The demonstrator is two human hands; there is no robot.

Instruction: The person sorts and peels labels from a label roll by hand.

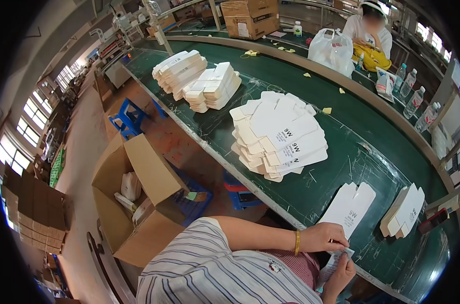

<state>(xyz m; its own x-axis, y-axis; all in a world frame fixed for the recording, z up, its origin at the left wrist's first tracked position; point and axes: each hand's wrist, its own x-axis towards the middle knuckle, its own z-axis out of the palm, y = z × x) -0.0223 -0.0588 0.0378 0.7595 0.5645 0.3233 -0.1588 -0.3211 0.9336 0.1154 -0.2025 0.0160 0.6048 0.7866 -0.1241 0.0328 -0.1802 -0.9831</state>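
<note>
A big carton pile (278,137) sits up the worktop (372,131), with bare green before my hands. My left hand (323,237) has its grip clamped on the flat 9W carton (350,206) at the near edge. My right hand (342,272) pinches a paper slip (335,259) just below. A small stack (405,210) lies near, to the right.

The left hand (323,237), a gold bracelet at its wrist, grips the near end of a flat white carton blank (350,209) marked 9W, lying on the green table (361,126). The right hand (343,273), just beside it, pinches a printed paper slip (334,263). A fanned stack of blanks (280,137) lies further along; a smaller stack (405,210) sits beside the held blank.
</note>
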